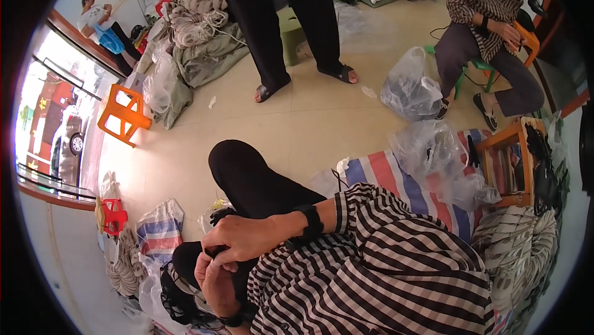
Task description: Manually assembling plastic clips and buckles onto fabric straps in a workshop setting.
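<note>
My right hand reaches in over my lap, a black watch on its wrist. Its fingers are bent and pinched together against my left hand, which is also closed, with a dark band at the wrist. Something small and dark shows between the fingertips, too little of it to name. Both hands are above my black-trousered legs. Black stringy material lies beside my left leg, and another dark bit shows just beyond my right hand.
A person in black trousers stands ahead; another sits at right on a green stool. An orange stool stands at left. Clear plastic bags, coiled pale rope, striped sheeting and a wooden crate lie around.
</note>
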A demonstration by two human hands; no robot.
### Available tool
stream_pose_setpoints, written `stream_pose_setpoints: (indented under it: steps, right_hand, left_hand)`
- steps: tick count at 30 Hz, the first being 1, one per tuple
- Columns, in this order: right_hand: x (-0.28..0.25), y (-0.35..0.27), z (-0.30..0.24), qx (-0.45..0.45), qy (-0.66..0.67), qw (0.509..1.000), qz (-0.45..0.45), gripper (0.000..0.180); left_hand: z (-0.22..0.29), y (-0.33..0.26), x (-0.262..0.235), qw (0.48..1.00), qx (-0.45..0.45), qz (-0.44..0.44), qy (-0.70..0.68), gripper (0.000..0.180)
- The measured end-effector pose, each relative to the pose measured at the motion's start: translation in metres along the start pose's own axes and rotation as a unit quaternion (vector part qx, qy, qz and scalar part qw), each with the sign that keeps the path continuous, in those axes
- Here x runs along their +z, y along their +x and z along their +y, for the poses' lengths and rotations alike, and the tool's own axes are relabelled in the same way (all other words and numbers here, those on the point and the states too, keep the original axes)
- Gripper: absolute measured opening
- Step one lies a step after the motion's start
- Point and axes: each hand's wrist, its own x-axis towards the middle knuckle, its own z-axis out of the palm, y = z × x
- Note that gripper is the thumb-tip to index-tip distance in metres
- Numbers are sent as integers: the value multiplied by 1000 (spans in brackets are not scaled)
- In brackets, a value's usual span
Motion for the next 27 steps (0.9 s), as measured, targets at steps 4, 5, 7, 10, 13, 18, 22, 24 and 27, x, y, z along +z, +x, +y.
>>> stream_pose_setpoints:
  steps: [4,5,7,10,13,18,22,24,27]
  right_hand:
    - [-5,2,9,3,-7,1000,1,28]
    - [-5,3,9,1,-17,1000,3,27]
    - [-3,5,11,-5,-29,1000,6,27]
    - [2,5,17,-4,-58,998,-25,25]
    - [4,4,21,1,-61,997,-37,23]
    - [10,-1,19,11,-47,998,-35,23]
    - [16,-4,12,9,-104,993,-51,22]
    - [20,-4,9,-2,-123,991,-59,21]
    - [26,-2,5,-7,-93,995,-22,19]
  left_hand:
    - [3,6,14,1000,7,0,-17,27]
    - [4,5,16,1000,11,4,-16,27]
    - [5,4,17,999,3,31,-40,15]
    - [-1,1,9,998,12,54,-5,13]
    - [-6,-1,1,997,13,79,-6,11]
    - [-5,-3,-2,986,75,134,71,11]
    - [-3,-9,-7,973,114,153,130,11]
    - [-2,-16,-8,976,91,117,157,10]
    - [-1,-20,-10,977,64,108,171,10]
